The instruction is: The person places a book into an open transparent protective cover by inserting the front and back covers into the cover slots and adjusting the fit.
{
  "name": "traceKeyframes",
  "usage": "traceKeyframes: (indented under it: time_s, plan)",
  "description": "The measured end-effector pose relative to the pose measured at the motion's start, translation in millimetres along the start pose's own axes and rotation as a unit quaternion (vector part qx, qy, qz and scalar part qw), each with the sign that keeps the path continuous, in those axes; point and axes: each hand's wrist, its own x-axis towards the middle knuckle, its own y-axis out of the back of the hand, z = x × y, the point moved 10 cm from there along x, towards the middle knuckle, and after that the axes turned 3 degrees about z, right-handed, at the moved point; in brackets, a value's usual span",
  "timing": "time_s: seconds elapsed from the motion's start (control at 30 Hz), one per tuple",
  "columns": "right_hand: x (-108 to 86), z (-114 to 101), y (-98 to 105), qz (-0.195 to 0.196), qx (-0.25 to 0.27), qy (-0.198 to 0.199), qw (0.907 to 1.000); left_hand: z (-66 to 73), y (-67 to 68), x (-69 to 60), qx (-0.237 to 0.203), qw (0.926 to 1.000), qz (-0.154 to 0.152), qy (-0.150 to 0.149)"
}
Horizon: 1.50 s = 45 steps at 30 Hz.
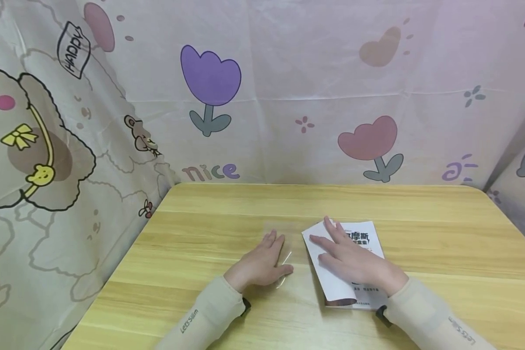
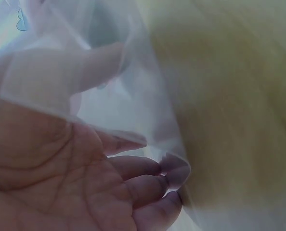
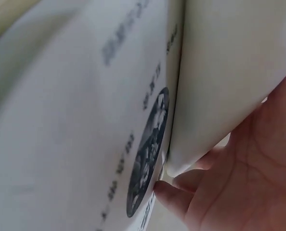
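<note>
A paperback book [image 1: 372, 302] with dark Chinese lettering lies on the wooden table, slightly right of centre. Its white cover or leaf [image 1: 325, 274] is turned over to the left, with a curled lower edge. My right hand [image 1: 358, 262] rests across this leaf, fingers spread and nearly straight. In the right wrist view, a printed page [image 3: 85, 130] with an oval dark picture stands beside the bent leaf [image 3: 220, 72]. Left of the book, my left hand [image 1: 260, 262] lies on a clear plastic sheet [image 2: 143, 106], thumb apart from the fingers. Most of the sheet's outline is hard to see.
The light wooden table [image 1: 227, 209] extends around both hands. A printed fabric curtain [image 1: 280, 63] with flowers hangs behind its far edge, and another patterned cloth [image 1: 109, 92] hangs along the left side.
</note>
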Motion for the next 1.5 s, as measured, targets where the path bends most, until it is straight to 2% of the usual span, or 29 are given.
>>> traceKeyframes:
  time_s: [0.3, 0.67, 0.97, 1.2, 1.5]
  plan:
    - [4.3, -13, -4, 0.017, -0.056, 0.009, 0.9983, 1.1, 2.9, -1.2, -0.004, 1.0, 0.0, -0.004]
    - [14.4, -23, -12, 0.055, -0.132, -0.001, 0.9897, 1.8, 4.1, 0.4, -0.001, 0.9999, -0.003, -0.014]
    - [19.3, -33, -15, 0.072, -0.167, -0.017, 0.9832, 1.4, 4.0, 0.0, 0.008, 0.9999, -0.002, -0.011]
    - [22.9, -45, -15, 0.093, -0.199, -0.002, 0.9755, 1.8, 3.3, 0.5, 0.014, 0.9998, 0.003, -0.015]
    - [25.5, -55, -16, 0.1, -0.218, 0.001, 0.9709, 3.5, 1.9, -0.1, 0.015, 0.9998, -0.001, -0.015]
